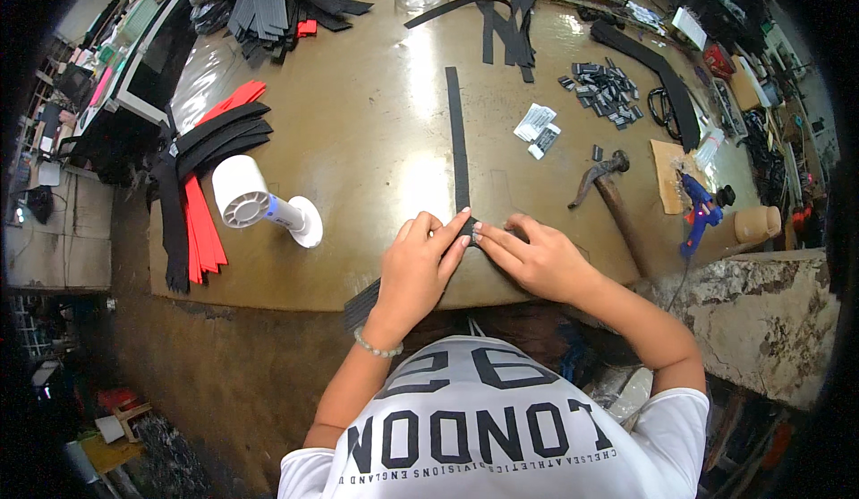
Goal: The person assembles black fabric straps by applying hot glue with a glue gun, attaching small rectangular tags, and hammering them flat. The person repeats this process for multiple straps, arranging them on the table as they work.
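A long black strap (457,132) lies on the table in front of me, its near end under my fingertips. My left hand (419,262) is closed on that end, thumb and fingers pressing it from the left. From the right, my right hand (537,255) pinches the same spot, fingertips almost touching the left ones. A small greyish bit shows between the fingers, too small to name. By my left wrist, a bundle of black straps (361,304) sticks out at the table's front edge.
Left stand a white handheld fan (273,208), black straps (219,136) and red straps (204,230). Right are a hammer (613,199), a blue glue gun (700,213), scissors (660,110), white labels (535,123) and small black pieces (607,92). More straps (497,34) lie behind.
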Demonstrator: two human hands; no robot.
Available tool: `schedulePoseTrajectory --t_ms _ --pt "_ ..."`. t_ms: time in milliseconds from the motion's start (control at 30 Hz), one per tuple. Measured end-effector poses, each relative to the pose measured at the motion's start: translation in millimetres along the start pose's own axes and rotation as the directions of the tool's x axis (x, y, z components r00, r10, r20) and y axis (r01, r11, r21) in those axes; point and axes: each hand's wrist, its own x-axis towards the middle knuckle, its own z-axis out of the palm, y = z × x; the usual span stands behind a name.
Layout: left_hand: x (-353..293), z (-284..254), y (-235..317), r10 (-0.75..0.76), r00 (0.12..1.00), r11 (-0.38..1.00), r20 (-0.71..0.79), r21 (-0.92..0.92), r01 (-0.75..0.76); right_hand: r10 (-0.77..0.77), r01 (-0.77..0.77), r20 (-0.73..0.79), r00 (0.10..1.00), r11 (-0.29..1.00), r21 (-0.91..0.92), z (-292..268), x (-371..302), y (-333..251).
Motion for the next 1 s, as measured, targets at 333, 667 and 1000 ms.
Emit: schedulePoseTrajectory --t_ms 333,667,1000 --pt "0.4 3.6 1.5 -0.009 0.998 1.000 -0.057 -0.009 0.009 0.036 -0.035 -0.035 0.999 0.999 0.014 4.9 -4.7 -3.9" --pt "-0.4 6.8 -1.7 0.024 0.996 1.000 -0.091 0.007 -0.023 0.046 -0.049 -0.060 0.997 0.998 -0.050 4.1 -4.1 -9.1" --pt "-0.6 6.4 -2.2 0.063 0.995 0.997 -0.078 0.039 -0.060 0.075 -0.079 -0.051 0.996 0.993 -0.087 3.3 -2.6 -17.6"
